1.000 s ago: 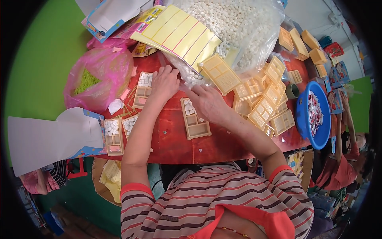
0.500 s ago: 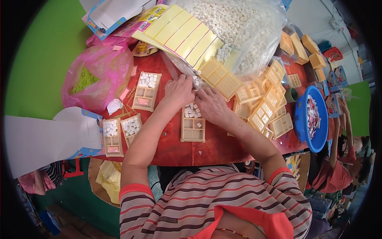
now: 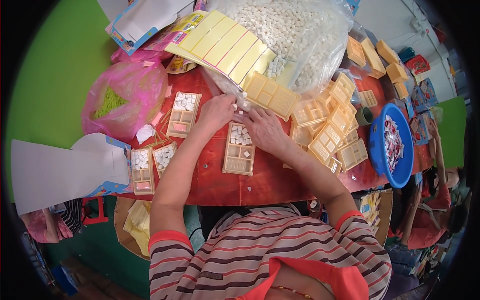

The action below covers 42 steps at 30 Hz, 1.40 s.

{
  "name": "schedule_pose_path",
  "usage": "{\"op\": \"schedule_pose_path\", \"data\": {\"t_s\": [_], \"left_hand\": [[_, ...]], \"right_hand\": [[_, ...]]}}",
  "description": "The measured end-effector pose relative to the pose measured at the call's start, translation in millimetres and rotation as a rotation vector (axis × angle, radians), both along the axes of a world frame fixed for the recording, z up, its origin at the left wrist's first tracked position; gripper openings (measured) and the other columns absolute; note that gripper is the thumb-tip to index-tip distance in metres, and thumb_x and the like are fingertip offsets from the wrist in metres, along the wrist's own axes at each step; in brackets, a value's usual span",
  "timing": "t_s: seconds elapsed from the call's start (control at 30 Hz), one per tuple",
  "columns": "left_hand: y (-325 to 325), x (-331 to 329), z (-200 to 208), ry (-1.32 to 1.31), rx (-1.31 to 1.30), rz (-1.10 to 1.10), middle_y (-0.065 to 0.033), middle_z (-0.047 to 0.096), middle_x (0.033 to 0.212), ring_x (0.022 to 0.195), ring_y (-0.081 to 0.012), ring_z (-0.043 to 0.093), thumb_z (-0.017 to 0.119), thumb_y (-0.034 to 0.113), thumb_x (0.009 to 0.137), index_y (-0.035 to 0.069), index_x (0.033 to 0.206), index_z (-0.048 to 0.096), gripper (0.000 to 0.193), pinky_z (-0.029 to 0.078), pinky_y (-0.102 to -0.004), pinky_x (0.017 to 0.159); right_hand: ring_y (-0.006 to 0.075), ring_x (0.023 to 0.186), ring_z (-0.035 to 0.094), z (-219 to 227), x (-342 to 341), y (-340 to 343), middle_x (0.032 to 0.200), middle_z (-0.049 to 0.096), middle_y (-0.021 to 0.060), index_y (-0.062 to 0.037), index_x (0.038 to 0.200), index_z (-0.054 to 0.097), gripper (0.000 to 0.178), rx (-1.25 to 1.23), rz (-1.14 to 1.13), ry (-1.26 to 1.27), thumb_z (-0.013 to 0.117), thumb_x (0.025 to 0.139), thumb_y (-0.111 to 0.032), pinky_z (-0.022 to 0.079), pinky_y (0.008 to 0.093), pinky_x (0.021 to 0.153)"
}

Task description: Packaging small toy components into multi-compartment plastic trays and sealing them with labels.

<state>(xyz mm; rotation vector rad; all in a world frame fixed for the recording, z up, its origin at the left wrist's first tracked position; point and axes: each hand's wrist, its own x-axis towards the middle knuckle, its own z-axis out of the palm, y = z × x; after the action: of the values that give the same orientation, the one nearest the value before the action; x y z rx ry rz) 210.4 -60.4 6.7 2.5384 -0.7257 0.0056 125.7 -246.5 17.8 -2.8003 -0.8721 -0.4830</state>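
Beige tray (image 3: 237, 165) on the red table (image 3: 211, 172), white cubes (image 3: 240, 134) at far end. Left hand (image 3: 217, 114) curled by a loose cube (image 3: 234, 106), right hand (image 3: 267, 131) beside the tray, can't tell if either's gripping.

Reaches forward with the bare left arm (image 3: 175, 172) and bare right arm (image 3: 318, 170), bending both at the elbow and slanting them inward. Holds the bare left hand (image 3: 218, 112) and bare right hand (image 3: 267, 132) near each other, backs upward, with fingers (image 3: 253, 117) curled inward.
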Motion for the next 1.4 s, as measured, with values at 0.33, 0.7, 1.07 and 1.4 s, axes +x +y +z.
{"op": "schedule_pose_path", "data": {"t_s": [0.33,0.7,1.07,1.4], "left_hand": [[25.9,-27.0,20.6,0.054,-0.688,0.182,-0.0023,0.061,0.074,0.066,-0.0087,0.055,0.065,0.006,0.087,0.003,0.100,0.065,0.013,0.045,-0.0255,0.060],[-9.9,-94.3,10.3,-0.087,-0.183,-0.013,-0.0164,0.063,0.103,0.084,-0.0369,0.067,0.059,0.013,0.092,0.004,0.111,0.061,0.021,0.055,-0.0468,0.071],[3.9,-122.3,4.7,-0.149,-0.348,0.067,-0.0150,0.062,0.117,0.102,-0.0339,0.061,0.057,0.007,0.092,0.003,0.124,0.060,0.032,0.049,-0.0426,0.084],[2.8,-134.3,0.0,-0.269,-0.043,0.018,-0.0147,0.046,0.147,0.130,-0.0331,0.047,0.064,0.020,0.089,0.000,0.138,0.050,0.055,0.036,-0.0529,0.102]], "right_hand": [[0.0244,0.098,0.059,-2.8,1.5,-7.2,0.098,0.059,0.0072,-0.0085,0.114,0.064,0.030,-0.025,-0.028,0.075,0.057,0.085,-0.014,0.043,0.0377,0.086],[0.0297,0.098,0.060,11.7,-31.0,-15.5,0.102,0.060,0.0112,-0.0043,0.112,0.064,0.028,0.281,-0.027,0.180,0.064,0.084,-0.005,0.047,0.0409,0.086],[0.0263,0.101,0.059,9.1,-45.3,-11.8,0.110,0.058,0.0099,-0.0019,0.118,0.062,0.038,0.108,-0.008,0.081,0.062,0.080,-0.009,0.045,0.0373,0.085],[0.0285,0.120,0.053,5.9,-52.8,-10.3,0.130,0.056,0.0135,0.0008,0.125,0.059,0.045,0.156,-0.037,0.127,0.063,0.083,-0.014,0.043,0.0401,0.095]]}}
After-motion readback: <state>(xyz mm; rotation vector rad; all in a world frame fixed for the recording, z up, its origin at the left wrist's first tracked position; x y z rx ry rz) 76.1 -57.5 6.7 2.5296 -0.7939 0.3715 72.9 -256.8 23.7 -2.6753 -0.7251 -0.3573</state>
